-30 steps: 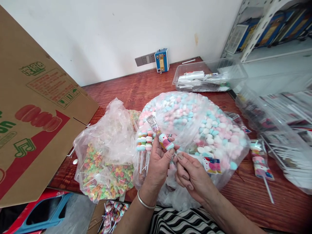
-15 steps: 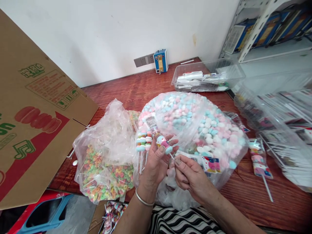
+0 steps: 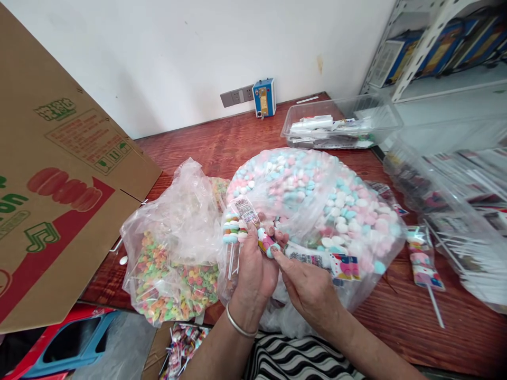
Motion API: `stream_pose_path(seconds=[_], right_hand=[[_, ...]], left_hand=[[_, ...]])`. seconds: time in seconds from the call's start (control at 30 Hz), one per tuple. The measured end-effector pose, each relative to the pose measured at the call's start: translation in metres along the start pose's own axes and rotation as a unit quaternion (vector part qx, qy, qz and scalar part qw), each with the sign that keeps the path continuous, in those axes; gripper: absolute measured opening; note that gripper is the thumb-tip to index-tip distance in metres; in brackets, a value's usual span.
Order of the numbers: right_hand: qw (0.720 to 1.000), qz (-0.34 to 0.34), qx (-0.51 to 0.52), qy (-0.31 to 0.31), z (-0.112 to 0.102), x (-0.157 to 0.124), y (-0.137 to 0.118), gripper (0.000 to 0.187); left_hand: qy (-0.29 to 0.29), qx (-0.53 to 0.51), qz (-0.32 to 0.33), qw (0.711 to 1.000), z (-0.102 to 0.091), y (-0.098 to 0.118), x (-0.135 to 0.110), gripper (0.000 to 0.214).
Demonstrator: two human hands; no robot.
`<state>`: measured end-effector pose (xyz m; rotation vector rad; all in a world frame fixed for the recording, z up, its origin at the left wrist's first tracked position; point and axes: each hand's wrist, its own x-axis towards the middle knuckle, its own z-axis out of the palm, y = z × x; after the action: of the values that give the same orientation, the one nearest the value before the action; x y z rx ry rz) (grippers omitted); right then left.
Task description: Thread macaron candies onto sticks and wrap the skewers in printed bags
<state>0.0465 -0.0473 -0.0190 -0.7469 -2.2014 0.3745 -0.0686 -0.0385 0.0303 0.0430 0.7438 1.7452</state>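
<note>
My left hand (image 3: 253, 266) is closed around a candy skewer (image 3: 264, 241) of pink, white and blue pieces, partly inside a printed clear sleeve (image 3: 245, 209). My right hand (image 3: 307, 285) pinches the skewer's lower end, fingertips against the bottom blue candy. Two more skewers (image 3: 233, 232) on white sticks stand just left of my left hand. Both hands hover over a big clear bag of pastel candies (image 3: 317, 195). A printed wrapper (image 3: 325, 261) lies right beside my right hand.
A bag of colourful ring candies (image 3: 174, 274) lies to the left, and a tilted cardboard box (image 3: 51, 200) beyond it. A packed skewer (image 3: 423, 269) rests on the wooden table (image 3: 198, 145) at right. A clear tray (image 3: 340, 126) and bags of sticks (image 3: 455, 211) sit at back right.
My right hand moved up the stick to the bottom candy, so the bare stick no longer shows. The skewer and sleeve dropped lower in my left hand.
</note>
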Motion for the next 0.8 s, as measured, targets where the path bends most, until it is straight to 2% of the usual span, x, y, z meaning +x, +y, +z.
stream_pose_path(seconds=[0.23,0.33,0.47,0.53,0.6,0.67,0.8], right_hand=[[0.994,0.037,0.098,0.005,0.002,0.003,0.001,0.047],[0.98,0.115,0.159,0.02,0.0,0.002,0.0,0.04],[0.935,0.259,0.241,0.024,-0.003,0.003,-0.005,0.022],[0.92,0.281,0.274,0.007,-0.004,0.004,-0.006,0.016],[0.926,0.266,0.267,0.004,-0.004,0.004,-0.005,0.017],[0.951,0.22,0.218,0.02,-0.003,0.001,-0.003,0.022],[0.994,0.062,0.066,0.056,0.0,-0.003,0.003,0.033]], left_hand=[[0.036,0.003,-0.016,0.999,-0.007,-0.018,-0.006,0.022],[0.017,-0.015,-0.035,0.999,-0.007,-0.016,-0.006,0.02],[-0.047,-0.011,-0.02,0.999,-0.007,-0.008,-0.004,0.016],[-0.059,-0.001,-0.018,0.998,-0.009,-0.005,-0.002,0.017],[-0.043,0.012,-0.014,0.999,-0.01,-0.002,0.001,0.019],[-0.027,0.017,-0.001,0.999,-0.011,0.002,0.004,0.019],[-0.042,0.006,0.006,0.999,-0.012,0.007,0.01,0.015]])
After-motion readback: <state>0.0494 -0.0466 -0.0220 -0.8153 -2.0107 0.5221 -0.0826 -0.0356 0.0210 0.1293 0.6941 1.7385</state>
